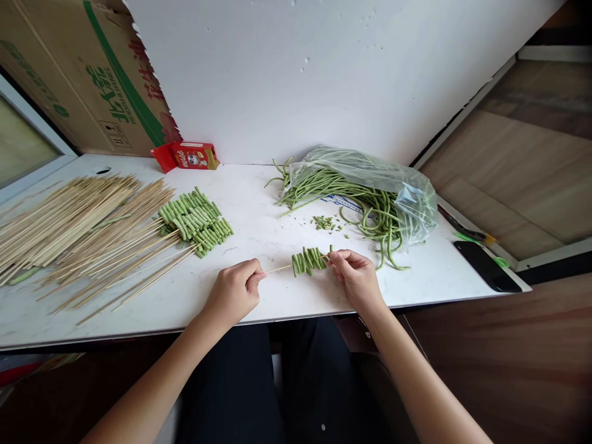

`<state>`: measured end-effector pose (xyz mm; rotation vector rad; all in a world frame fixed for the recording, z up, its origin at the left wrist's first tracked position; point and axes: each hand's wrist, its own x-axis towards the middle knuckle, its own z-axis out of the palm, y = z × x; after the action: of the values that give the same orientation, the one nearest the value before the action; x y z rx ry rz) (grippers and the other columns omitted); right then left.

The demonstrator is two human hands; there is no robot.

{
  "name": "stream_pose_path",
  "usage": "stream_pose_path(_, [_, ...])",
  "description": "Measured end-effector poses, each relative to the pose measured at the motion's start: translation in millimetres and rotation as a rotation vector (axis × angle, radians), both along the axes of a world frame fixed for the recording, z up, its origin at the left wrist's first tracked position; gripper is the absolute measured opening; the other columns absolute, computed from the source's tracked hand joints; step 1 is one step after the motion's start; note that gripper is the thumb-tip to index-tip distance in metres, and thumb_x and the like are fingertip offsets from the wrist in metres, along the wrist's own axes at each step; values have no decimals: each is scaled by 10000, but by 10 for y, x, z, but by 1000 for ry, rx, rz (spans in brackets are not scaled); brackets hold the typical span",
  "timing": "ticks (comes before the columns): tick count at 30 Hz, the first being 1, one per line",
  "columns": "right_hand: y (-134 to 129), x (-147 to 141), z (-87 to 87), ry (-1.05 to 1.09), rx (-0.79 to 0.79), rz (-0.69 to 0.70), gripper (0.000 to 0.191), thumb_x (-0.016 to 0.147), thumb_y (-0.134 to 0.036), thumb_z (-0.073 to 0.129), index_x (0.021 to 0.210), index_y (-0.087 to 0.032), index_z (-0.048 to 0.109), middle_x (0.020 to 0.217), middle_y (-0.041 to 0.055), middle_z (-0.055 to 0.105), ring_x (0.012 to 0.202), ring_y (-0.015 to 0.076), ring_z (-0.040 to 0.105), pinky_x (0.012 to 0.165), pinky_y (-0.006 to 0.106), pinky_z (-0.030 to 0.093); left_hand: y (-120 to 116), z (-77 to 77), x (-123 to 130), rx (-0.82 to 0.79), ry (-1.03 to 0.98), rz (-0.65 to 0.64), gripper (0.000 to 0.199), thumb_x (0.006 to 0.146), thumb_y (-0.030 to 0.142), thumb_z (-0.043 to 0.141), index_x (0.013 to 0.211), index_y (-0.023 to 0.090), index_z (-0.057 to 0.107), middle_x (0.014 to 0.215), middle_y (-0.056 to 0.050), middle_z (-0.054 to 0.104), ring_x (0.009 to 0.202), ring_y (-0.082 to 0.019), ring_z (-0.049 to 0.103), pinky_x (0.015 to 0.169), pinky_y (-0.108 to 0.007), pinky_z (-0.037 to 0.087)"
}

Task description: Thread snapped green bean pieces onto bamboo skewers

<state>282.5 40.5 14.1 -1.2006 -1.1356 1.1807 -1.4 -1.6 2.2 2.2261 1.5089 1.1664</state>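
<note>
My left hand (235,290) is closed around a thin bamboo skewer (279,269), which points right above the table's front edge. Several short green bean pieces (307,261) are threaded crosswise along its far half. At the tip, my right hand (355,275) pinches a bean piece (330,248), mostly covered by the fingers; whether the skewer pierces it I cannot tell. Behind the right hand lie small bean ends (324,222) and long green beans (319,185), partly inside a clear plastic bag (370,165).
Left of my hands lie finished bean skewers (194,219) in a stack and many bare bamboo skewers (60,216). A red packet (197,155) stands near the wall, beside a cardboard box (87,80). A black phone (487,266) and a knife-like tool (462,228) lie at the right edge.
</note>
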Motion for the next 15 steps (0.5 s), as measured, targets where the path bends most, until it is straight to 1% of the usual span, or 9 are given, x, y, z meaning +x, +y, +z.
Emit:
stream_pose_path(5, [-9, -8, 12, -45, 19, -4, 377, 802, -540, 873, 700, -201, 744, 608, -9, 602, 523, 101, 354, 520, 288, 268, 0, 2, -6, -12, 9, 4, 216, 925, 104, 514, 739, 215, 512, 648, 36, 545, 575, -122, 475, 592, -246, 375])
stream_pose_path(9, [-15, -10, 22, -90, 30, -10, 380, 799, -555, 863, 695, -209, 746, 678, 18, 678, 535, 115, 413, 535, 295, 325, 0, 5, -12, -19, 18, 3, 217, 928, 105, 507, 742, 217, 512, 653, 33, 545, 585, -127, 479, 600, -250, 374])
stream_pose_path(12, [-11, -1, 18, -111, 33, -7, 381, 798, -566, 856, 708, -212, 748, 710, 28, 699, 544, 122, 439, 531, 295, 346, 1, 3, -13, -26, 14, 1, 217, 928, 104, 508, 744, 220, 514, 656, 31, 552, 589, -132, 482, 600, -250, 374])
stream_pose_path(15, [-6, 6, 12, -119, 42, 1, 371, 804, -558, 851, 719, -211, 753, 741, 45, 719, 591, 142, 509, 551, 292, 391, 0, 2, -9, -29, 17, 2, 220, 926, 101, 515, 742, 221, 514, 651, 32, 548, 588, -132, 486, 602, -250, 373])
